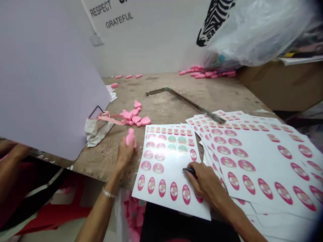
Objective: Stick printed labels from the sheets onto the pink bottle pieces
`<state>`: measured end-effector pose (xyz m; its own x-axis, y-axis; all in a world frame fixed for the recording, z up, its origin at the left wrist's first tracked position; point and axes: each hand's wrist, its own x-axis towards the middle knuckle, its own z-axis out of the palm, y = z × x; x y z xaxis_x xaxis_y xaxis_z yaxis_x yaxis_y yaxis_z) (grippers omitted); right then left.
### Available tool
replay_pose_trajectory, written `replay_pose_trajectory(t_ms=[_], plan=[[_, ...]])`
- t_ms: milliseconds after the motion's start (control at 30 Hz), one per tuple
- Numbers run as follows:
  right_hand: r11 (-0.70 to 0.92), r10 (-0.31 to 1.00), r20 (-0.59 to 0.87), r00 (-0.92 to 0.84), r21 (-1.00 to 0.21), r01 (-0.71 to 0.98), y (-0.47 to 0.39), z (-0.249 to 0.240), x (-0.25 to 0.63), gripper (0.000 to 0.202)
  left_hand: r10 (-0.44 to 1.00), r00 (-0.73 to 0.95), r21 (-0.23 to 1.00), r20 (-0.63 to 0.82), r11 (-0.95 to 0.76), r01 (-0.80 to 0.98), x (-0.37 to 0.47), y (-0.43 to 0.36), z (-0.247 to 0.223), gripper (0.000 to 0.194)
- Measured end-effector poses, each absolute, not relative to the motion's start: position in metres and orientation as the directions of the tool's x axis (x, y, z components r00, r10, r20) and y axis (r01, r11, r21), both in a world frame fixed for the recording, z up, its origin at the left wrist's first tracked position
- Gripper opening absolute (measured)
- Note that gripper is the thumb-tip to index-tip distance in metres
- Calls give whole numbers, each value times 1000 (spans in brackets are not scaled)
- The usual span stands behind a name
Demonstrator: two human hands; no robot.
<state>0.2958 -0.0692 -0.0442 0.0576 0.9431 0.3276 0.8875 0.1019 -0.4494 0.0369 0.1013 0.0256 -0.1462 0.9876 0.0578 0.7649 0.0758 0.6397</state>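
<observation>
My left hand (124, 153) grips a small pink bottle-shaped piece (131, 136) just left of a white sticker sheet (165, 178) printed with pink oval and round labels. My right hand (205, 183) rests on the lower right of that sheet, with a small black tool (188, 170) pinched at its fingertips. Several round labels are gone from the middle of the sheet. A small heap of similar pink pieces (136, 117) lies beyond my left hand on the worn wooden table (164, 101).
A fanned stack of sticker sheets (262, 158) covers the right side, with a bent metal bar (186, 102) lying on its far edge. More pink pieces (207, 72) sit under a clear plastic bag (252, 37). A large lilac board (45, 77) leans at left above another person's arm (10, 168).
</observation>
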Motion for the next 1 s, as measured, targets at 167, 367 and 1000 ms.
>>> replay_pose_trajectory(t_ms=[167, 367, 1000], plan=[[148, 977, 206, -47, -505, 850, -68, -30, 306, 20, 959, 264, 980, -105, 54, 193, 95, 31, 13, 43], [-102, 907, 286, 309, -563, 820, -34, -28, 318, 20, 901, 413, 978, -135, 189, -92, 166, 36, -2, 37], [-114, 881, 397, 259, -353, 929, -18, -39, 317, 15, 951, 291, 993, -101, 116, -33, 177, 28, -14, 36]])
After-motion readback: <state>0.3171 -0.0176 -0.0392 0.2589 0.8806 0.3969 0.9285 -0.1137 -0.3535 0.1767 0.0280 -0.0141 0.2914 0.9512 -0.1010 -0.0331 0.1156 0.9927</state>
